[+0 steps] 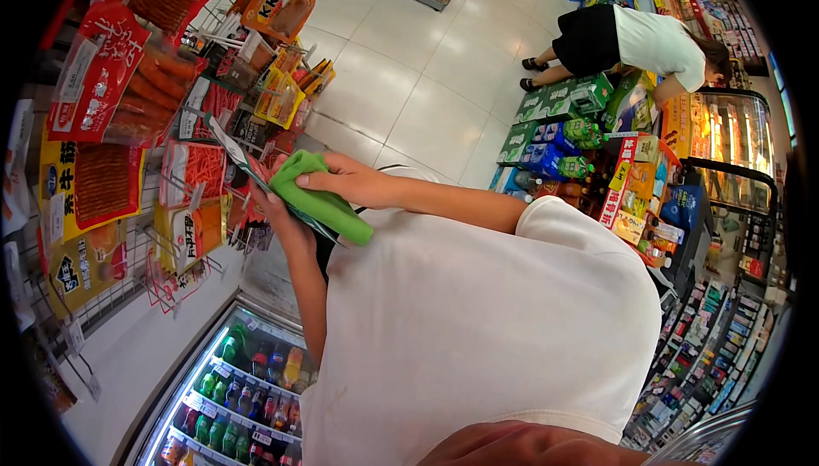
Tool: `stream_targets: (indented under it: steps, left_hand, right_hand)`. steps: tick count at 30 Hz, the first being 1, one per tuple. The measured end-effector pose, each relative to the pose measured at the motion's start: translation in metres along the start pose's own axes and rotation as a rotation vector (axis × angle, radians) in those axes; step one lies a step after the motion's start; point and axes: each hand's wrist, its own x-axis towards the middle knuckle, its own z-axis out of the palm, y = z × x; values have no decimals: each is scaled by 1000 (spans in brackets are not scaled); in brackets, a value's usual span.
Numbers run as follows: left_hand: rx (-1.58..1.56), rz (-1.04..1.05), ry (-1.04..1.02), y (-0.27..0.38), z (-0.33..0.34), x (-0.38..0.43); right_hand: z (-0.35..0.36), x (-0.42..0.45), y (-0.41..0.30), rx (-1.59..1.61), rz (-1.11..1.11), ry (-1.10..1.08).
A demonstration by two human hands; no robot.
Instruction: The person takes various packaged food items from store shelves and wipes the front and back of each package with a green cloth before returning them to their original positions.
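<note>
Before my chest, my left hand (281, 213) holds a flat plastic food package (238, 151) with a dark green and white edge. The package is tilted, and its front is mostly turned away from view. A folded green cloth (323, 200) is bunched in my right hand (358, 181), its fingers and thumb around it. It lies against the package's upper side and covers part of it. Just beyond the hands, packaged snacks hang on a wire rack, among them a pack of red strips (203, 168) and an orange pack (276, 5).
Large red sausage packs (128, 82) hang at the left on wire hooks (192, 197) that stick out. A lit drinks cooler (243, 395) stands below. Tiled floor (409, 101) stretches beyond. At right, a person (640, 43) bends over stacked drink cartons (544, 104) beside a glass display case (732, 146).
</note>
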Motion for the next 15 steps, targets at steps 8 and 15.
stream_targets:
  steps: [8, 15]
  left_hand:
    - [161, -105, 314, 16, 5, -6]
    - [196, -31, 420, 18, 3, -9]
  right_hand:
    - [-7, 6, -2, 67, -19, 14]
    - [-15, 3, -5, -437, -222, -109]
